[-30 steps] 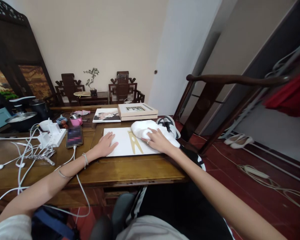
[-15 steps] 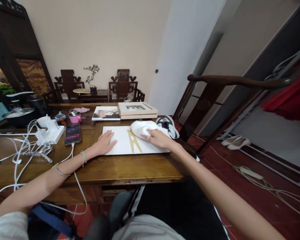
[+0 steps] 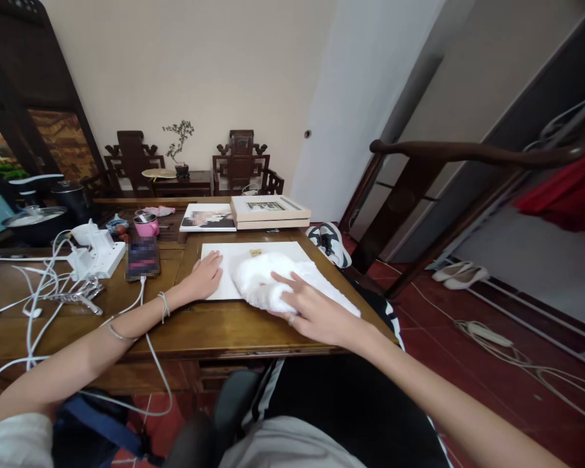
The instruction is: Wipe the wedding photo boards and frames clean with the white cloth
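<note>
A flat white panel point(image 3: 227, 279) with a gold-coloured mark on it lies near the front edge of the wooden table. My left hand point(image 3: 207, 276) rests flat on its left end, fingers stretched out. In my right hand point(image 3: 305, 302) is a bunched white towel point(image 3: 260, 276), pressed on the panel's middle and front edge. One end of the towel trails rightward over the panel's right part. The towel hides most of the gold mark.
Behind the panel lie a photo print point(image 3: 207, 218) and a pale boxed frame point(image 3: 270, 211). To the left are a phone point(image 3: 143, 259), a pink mug point(image 3: 147, 225) and a power strip point(image 3: 104, 257) with tangled cables. A wooden chair point(image 3: 400, 188) stands at the right.
My right hand has moved the towel toward me and slightly left, from the panel's back right to its middle and front, covering the gold mark. My left hand stays in place.
</note>
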`<state>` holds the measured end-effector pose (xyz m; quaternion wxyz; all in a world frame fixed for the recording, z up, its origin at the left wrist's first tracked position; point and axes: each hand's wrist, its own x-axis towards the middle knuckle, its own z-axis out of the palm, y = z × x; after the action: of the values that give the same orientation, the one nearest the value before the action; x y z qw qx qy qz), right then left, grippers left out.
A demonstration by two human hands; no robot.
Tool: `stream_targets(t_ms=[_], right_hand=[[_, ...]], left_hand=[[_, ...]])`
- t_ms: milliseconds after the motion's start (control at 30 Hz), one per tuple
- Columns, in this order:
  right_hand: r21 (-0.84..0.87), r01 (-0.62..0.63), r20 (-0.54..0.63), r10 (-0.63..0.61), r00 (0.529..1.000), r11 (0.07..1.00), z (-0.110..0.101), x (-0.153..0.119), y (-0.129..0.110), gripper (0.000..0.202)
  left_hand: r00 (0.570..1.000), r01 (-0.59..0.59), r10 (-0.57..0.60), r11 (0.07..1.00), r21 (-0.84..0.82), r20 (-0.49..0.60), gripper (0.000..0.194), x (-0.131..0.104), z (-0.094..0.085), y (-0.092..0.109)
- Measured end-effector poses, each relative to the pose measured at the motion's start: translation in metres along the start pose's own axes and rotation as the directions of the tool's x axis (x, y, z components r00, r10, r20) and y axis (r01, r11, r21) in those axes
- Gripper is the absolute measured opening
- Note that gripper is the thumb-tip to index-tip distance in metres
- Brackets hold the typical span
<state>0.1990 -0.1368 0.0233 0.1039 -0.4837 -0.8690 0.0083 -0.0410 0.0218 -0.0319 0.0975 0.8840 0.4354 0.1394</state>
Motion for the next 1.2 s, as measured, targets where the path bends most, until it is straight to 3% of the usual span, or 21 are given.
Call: stream_targets(t_ms=[100,300,400,500,633,767,867,967,1100,1200], right_hand=[[-0.031,-0.028,0.007,0.028,1.000,0.999,-0.002,0.005,0.001,0.022],[-0.166,-0.093,0.019,0.098,0.995,0.982,0.011,0.081,0.015,0.029],[-0.194,-0.114,0.002,0.117,0.993,0.974,0.018,0.103,0.017,0.029],[-0.175,-0.060,0.011,0.063,0.998,0.983,0.019,0.092,0.006,0.027],[-0.116,0.049,0.021,-0.047,0.999,0.992,0.006,0.048,-0.028,0.026],[-0.110,0.023,0.115,-0.010,0.993,0.994,-0.013,0.023,-0.048,0.023],[-0.124,-0.056,0.120,0.071,0.990,0.991,-0.014,0.035,-0.037,0.026],[-0.147,-0.145,0.060,0.155,0.986,0.978,-0.002,0.066,-0.015,0.031],[-0.176,-0.260,-0.021,0.260,0.965,0.949,0.016,0.106,-0.007,0.033],[-0.149,-0.136,-0.037,0.132,0.991,0.979,0.022,0.113,-0.020,0.030]], left_hand=[[1.000,-0.007,0.007,1.000,-0.010,-0.024,0.055,0.000,0.002,-0.001],[1.000,-0.006,0.006,1.000,-0.021,0.002,0.055,-0.001,-0.004,0.001],[1.000,0.010,-0.009,1.000,-0.024,0.018,0.058,-0.002,-0.007,0.002],[1.000,0.007,-0.006,1.000,-0.029,0.006,0.058,-0.001,-0.005,0.001],[0.999,-0.021,0.021,0.999,-0.025,-0.024,0.055,0.002,0.002,-0.004],[0.999,-0.032,0.031,0.999,-0.011,-0.041,0.055,0.003,0.006,-0.008],[0.999,-0.026,0.024,0.999,-0.045,-0.036,0.055,0.003,0.004,-0.008],[0.999,0.024,-0.027,0.992,-0.124,-0.028,0.056,0.003,-0.002,-0.006],[0.982,0.112,-0.158,0.927,-0.358,-0.102,0.054,0.004,-0.011,-0.003],[0.952,0.101,-0.232,0.854,-0.510,-0.201,0.058,0.005,-0.015,0.000]])
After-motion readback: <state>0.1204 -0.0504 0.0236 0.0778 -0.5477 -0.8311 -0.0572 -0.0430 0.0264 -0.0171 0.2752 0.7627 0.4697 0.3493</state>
